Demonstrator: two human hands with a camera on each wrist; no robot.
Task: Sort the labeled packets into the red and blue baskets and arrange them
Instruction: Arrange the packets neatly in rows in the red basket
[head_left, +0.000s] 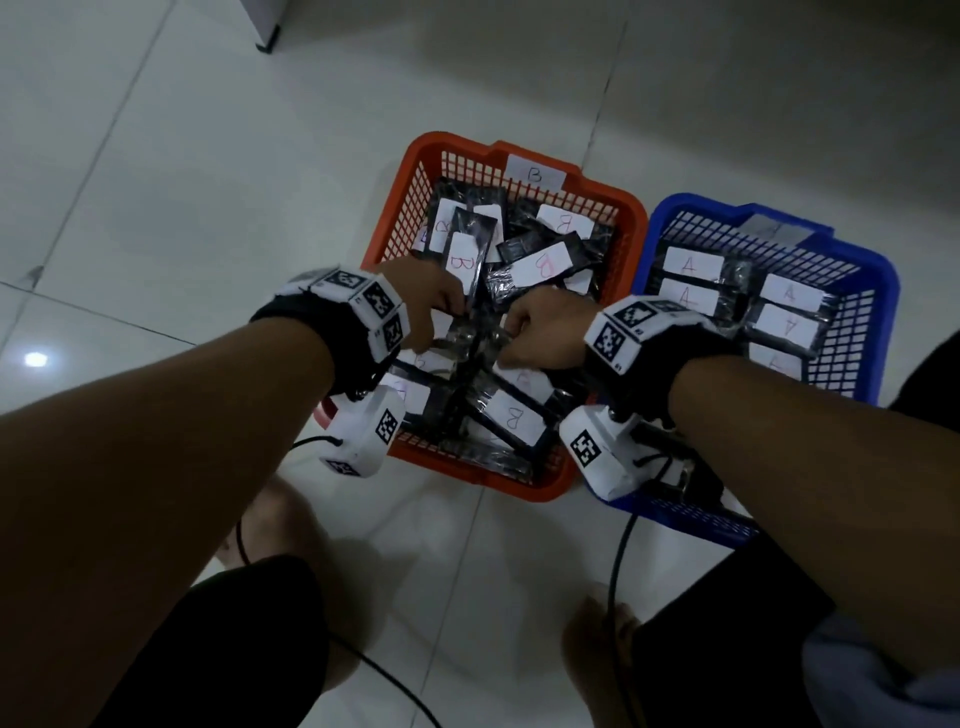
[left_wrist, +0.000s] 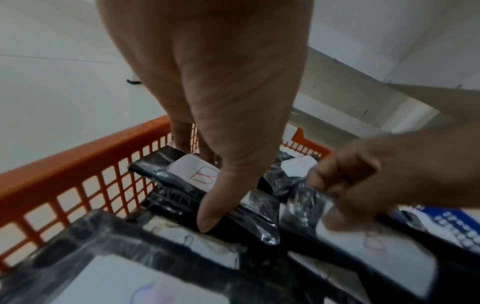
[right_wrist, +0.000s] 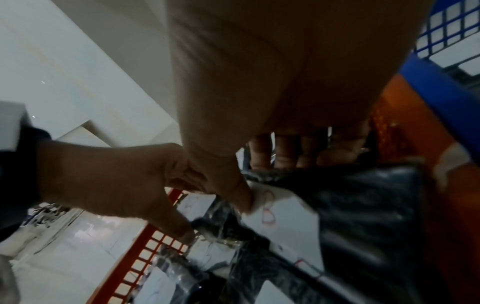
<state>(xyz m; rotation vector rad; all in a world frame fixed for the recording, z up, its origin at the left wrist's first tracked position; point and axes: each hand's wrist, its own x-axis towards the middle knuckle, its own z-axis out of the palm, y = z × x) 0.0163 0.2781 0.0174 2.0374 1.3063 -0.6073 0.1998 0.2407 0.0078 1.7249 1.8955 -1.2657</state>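
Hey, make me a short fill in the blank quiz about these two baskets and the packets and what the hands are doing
1. The packets in the red basket carry the letter ____.
2. The packets in the blue basket carry the letter ____.
3. The left hand and the right hand both reach into the ____ basket.
4. The neatly lined-up packets lie in the ____ basket.

Missing words: B; A; red; blue
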